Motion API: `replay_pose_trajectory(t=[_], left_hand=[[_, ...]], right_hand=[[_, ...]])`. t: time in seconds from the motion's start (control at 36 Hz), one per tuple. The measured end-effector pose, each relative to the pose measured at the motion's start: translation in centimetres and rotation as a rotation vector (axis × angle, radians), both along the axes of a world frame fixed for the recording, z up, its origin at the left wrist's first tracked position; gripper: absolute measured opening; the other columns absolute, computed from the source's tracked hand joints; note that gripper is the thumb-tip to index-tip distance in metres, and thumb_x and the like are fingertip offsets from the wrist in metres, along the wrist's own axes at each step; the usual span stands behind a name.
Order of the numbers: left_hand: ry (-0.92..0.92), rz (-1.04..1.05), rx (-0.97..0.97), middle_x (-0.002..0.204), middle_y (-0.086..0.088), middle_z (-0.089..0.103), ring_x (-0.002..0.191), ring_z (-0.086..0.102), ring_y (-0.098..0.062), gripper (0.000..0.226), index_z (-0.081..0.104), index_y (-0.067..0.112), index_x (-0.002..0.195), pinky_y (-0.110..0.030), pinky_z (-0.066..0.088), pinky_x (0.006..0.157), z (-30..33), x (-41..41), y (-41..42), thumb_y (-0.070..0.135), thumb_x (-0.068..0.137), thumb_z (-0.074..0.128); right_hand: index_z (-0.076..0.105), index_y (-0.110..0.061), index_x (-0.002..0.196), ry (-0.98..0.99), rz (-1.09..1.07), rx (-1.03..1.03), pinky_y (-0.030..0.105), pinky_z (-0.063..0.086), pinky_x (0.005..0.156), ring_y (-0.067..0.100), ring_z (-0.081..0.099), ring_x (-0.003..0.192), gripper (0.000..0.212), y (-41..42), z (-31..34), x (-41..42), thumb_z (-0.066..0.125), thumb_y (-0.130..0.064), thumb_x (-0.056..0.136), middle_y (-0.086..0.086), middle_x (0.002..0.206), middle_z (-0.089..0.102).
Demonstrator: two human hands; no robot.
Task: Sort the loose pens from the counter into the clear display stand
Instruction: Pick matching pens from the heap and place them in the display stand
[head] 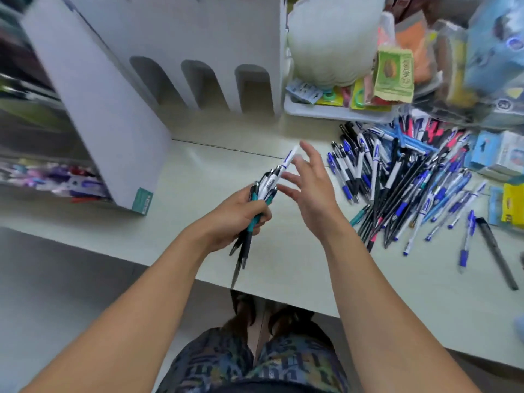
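Teal-black pens (256,205) | left hand (235,219) grips | tips toward person

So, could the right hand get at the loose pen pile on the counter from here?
Probably yes. The right hand is open and holds nothing, and the pen pile lies uncovered on the counter just to its right, with nothing between them.

Counter (215,165): pen pile (397,188), tray (334,113).

Pens (397,177) seen as glossy plastic; counter (215,165) smooth, faintly sheened; white box (107,109) matt card; tray (326,112) plastic.
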State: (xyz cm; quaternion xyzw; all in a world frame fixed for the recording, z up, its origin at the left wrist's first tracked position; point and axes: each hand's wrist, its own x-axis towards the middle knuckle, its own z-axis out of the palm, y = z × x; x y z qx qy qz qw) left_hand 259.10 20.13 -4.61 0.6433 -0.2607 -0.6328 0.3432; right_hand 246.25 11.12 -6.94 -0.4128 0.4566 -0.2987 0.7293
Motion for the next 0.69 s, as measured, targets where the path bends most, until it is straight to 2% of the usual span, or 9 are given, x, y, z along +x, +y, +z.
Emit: replay_pose_trajectory(t=[0.06,0.11,0.17,0.33,0.39,0.44,0.53,0.61,0.69], left_hand=[[0.027,-0.012,-0.019,0.069,-0.001,0.047,0.06,0.041,-0.013,0.023,0.051,0.015,0.103,-0.026,0.034,0.055,1.0,0.8,1.3,-0.005,0.091,0.051],[0.055,0.001,-0.029,0.069,-0.003,0.047,0.059,0.041,-0.014,0.023,0.05,0.013,0.107,-0.026,0.034,0.054,1.5,1.8,2.2,-0.005,0.092,0.051],[0.077,0.012,-0.033,0.069,-0.004,0.046,0.058,0.04,-0.015,0.019,0.049,0.012,0.103,-0.026,0.034,0.053,1.8,3.0,3.1,-0.005,0.093,0.051],[0.145,-0.001,-0.053,0.063,-0.003,0.045,0.055,0.04,-0.016,0.017,0.047,0.012,0.095,-0.026,0.033,0.049,2.7,8.0,6.0,-0.005,0.093,0.051],[0.19,0.024,-0.08,0.061,-0.003,0.044,0.054,0.039,-0.015,0.018,0.045,0.012,0.094,-0.025,0.031,0.047,3.3,10.1,7.0,-0.006,0.093,0.051],[0.236,0.034,-0.105,0.06,-0.002,0.042,0.052,0.037,-0.015,0.018,0.045,0.012,0.093,-0.024,0.03,0.045,3.9,12.2,8.1,-0.006,0.094,0.049],[0.299,0.029,-0.156,0.059,-0.001,0.039,0.05,0.035,-0.013,0.018,0.045,0.011,0.09,-0.022,0.028,0.042,4.8,16.4,10.4,-0.007,0.095,0.047],[0.369,0.122,-0.244,0.059,-0.001,0.038,0.05,0.035,-0.012,0.02,0.047,0.011,0.085,-0.02,0.028,0.042,5.7,21.1,12.9,-0.005,0.097,0.048],[0.502,0.372,-0.325,0.06,-0.001,0.039,0.049,0.039,-0.011,0.019,0.047,0.01,0.084,-0.019,0.033,0.042,6.1,25.8,14.8,0.0,0.1,0.047]], right_hand=[[0.042,-0.03,0.143,0.014,0.096,-0.095,0.024,0.056,0.076,0.019,0.07,0.102,0.036,-0.1,1.3,2.1,0.046,-0.025,0.108,0.004,0.13,0.06],[0.048,-0.016,0.137,0.05,0.136,-0.174,0.024,0.056,0.072,0.024,0.074,0.096,0.03,0.1,2.4,4.0,0.046,-0.017,0.108,0.012,0.119,0.068],[0.057,-0.008,0.126,0.07,0.129,-0.222,0.027,0.057,0.074,0.025,0.074,0.089,0.022,1.0,3.0,5.5,0.048,-0.011,0.106,0.016,0.106,0.071],[0.066,-0.013,0.111,0.128,0.105,-0.252,0.033,0.058,0.075,0.024,0.073,0.089,0.017,5.3,4.3,9.6,0.05,-0.015,0.106,0.012,0.097,0.075],[0.069,-0.011,0.105,0.144,0.107,-0.242,0.04,0.058,0.08,0.029,0.073,0.089,0.021,7.2,5.0,11.6,0.049,-0.017,0.107,0.012,0.094,0.076],[0.071,-0.008,0.101,0.135,0.095,-0.225,0.037,0.056,0.075,0.027,0.072,0.083,0.031,9.2,5.9,13.9,0.044,-0.022,0.109,0.012,0.092,0.076],[0.071,-0.016,0.11,0.122,0.034,-0.216,0.03,0.055,0.072,0.021,0.072,0.088,0.037,12.4,7.3,18.1,0.037,-0.032,0.11,0.009,0.103,0.076],[0.06,-0.026,0.129,0.052,-0.095,-0.183,0.029,0.057,0.081,0.017,0.071,0.104,0.038,16.2,8.2,22.3,0.033,-0.044,0.109,0.004,0.118,0.073],[0.059,-0.02,0.134,-0.113,-0.181,-0.034,0.039,0.055,0.098,0.02,0.07,0.111,0.05,21.3,7.8,26.1,0.033,-0.052,0.106,0.006,0.122,0.072]])
